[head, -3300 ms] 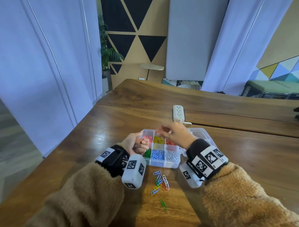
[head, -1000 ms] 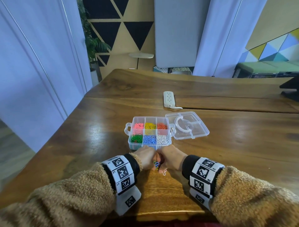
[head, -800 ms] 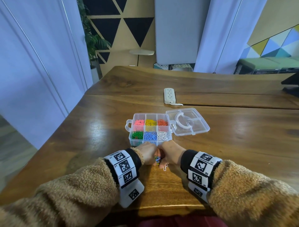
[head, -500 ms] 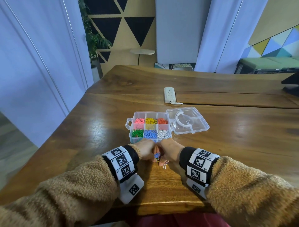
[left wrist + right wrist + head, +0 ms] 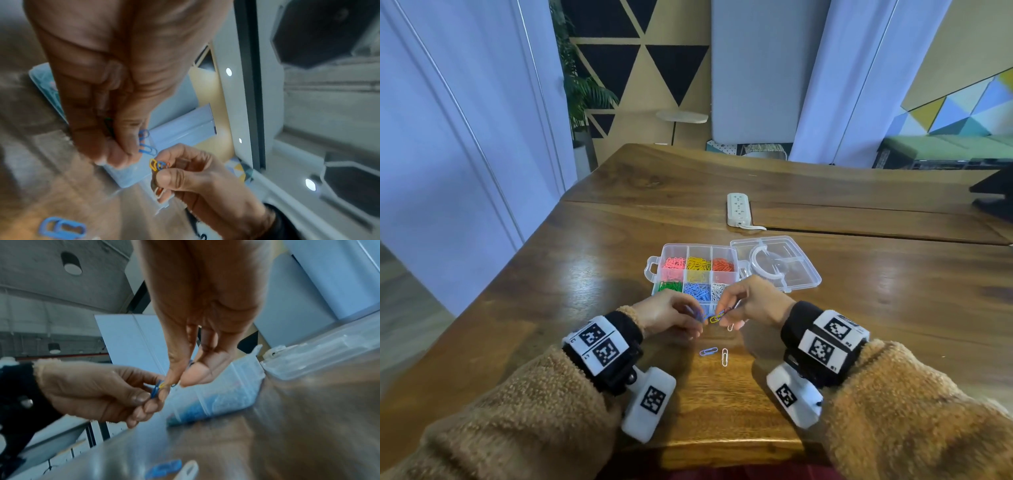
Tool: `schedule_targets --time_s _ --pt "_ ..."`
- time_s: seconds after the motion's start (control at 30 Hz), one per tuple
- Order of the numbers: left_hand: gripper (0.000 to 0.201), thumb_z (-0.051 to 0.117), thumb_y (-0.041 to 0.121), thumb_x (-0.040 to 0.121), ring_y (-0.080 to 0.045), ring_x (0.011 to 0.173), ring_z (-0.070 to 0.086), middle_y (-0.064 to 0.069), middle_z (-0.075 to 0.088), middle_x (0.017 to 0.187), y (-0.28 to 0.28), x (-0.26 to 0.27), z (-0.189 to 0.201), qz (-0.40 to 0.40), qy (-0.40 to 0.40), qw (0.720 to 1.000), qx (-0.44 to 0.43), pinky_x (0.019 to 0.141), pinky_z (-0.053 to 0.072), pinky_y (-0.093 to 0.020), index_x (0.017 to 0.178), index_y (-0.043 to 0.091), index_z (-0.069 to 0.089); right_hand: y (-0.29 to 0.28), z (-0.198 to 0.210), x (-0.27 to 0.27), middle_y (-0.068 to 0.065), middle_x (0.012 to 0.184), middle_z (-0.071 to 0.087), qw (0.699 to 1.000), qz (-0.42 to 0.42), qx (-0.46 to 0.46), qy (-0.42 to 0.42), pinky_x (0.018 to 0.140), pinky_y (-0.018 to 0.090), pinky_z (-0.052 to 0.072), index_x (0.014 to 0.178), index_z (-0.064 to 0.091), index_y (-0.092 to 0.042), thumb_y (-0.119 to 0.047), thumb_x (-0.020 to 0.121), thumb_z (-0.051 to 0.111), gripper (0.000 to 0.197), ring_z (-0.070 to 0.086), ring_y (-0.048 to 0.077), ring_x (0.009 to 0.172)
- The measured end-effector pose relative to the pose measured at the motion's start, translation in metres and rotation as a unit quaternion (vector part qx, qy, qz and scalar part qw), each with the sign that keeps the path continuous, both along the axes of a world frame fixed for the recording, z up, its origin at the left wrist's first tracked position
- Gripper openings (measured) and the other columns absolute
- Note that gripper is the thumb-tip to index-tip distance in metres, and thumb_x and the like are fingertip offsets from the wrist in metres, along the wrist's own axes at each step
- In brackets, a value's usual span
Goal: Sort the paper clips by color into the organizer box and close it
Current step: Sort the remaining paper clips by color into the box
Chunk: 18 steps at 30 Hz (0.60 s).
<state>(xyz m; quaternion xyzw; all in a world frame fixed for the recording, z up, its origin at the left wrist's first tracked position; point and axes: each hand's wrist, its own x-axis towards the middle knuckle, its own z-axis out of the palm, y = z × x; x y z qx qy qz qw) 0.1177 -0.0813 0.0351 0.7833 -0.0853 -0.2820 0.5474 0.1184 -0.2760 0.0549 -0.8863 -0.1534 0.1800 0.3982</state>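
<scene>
The clear organizer box [image 5: 654, 270] stands open on the table, its compartments holding pink, yellow, red, green, blue and white clips. Its lid [image 5: 799, 263] lies flat to the right. Just in front of the box, my left hand [image 5: 671, 313] pinches blue paper clips [image 5: 145, 146], with a green one tucked in the fingers. My right hand [image 5: 750, 303] pinches a small bunch of mixed clips [image 5: 158, 164], yellow, blue and red, and a white clip hangs below it. A blue clip [image 5: 708, 351] and a white clip [image 5: 724, 356] lie loose on the table below the hands.
A white power strip [image 5: 738, 209] lies beyond the box near a seam in the wooden table [image 5: 585, 274]. The table's near edge runs just under my forearms. A dark object [image 5: 993, 195] sits at the far right.
My hands, pressed together a second ago, have moved slightly apart and closer to the box, each with clips. A blue and a white clip now lie on the table.
</scene>
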Motion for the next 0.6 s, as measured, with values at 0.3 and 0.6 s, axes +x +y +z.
schedule_targets --time_s 0.3,0.6 --pt "0.023 0.036 0.002 0.083 -0.025 0.06 0.059 -0.018 0.058 0.073 -0.013 -0.004 0.015 0.177 0.306 0.859 -0.371 0.058 0.057 -0.028 0.084 -0.007 0.057 0.019 0.036 0.001 -0.001 0.065 0.062 0.995 -0.016 0.061 -0.078 0.069 0.021 0.05 0.072 0.068 -0.014 0.002 0.075 0.07 0.017 0.06 0.008 0.056" --pt "0.036 0.038 0.005 0.089 -0.038 0.076 0.066 -0.033 0.061 0.093 -0.018 -0.005 0.01 0.186 0.392 0.766 -0.474 0.063 0.06 -0.036 0.091 -0.022 0.063 0.026 0.051 -0.007 0.008 0.085 0.072 0.97 0.061 -0.073 -0.225 0.076 0.011 0.043 0.092 0.071 -0.006 0.005 0.085 0.051 0.024 0.066 0.018 0.081"
